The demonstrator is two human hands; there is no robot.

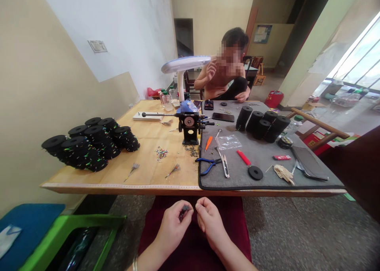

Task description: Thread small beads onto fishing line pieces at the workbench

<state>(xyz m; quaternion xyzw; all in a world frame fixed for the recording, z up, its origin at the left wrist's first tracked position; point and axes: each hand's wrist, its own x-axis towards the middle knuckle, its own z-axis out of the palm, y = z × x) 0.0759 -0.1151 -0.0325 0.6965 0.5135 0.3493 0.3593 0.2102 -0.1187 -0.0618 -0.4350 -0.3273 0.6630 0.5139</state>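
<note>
Just in front of the table's near edge, above a dark red cloth over my lap, both hands are close together. My left hand (175, 222) is closed around a small dark grey bundle (184, 211), partly hidden by the fingers; I cannot make out its kind. Beside it, apart by a small gap, my right hand (210, 222) is closed in a pinch, thumb against the fingers. Anything between those fingertips is too small to see. On the wooden table (115, 175) ahead lie little tufted bundles (174, 169) and a pile of coloured beads (162, 154).
A black hand-cranked winder (190, 126) and a lamp (187, 63) stand mid-table. Black foam spools (95, 138) crowd the left; more spools (263, 124) stand right. Blue-handled pliers (209, 164) and thread snips (225, 166) lie on a grey mat (237, 178). Another person (216, 85) sits opposite.
</note>
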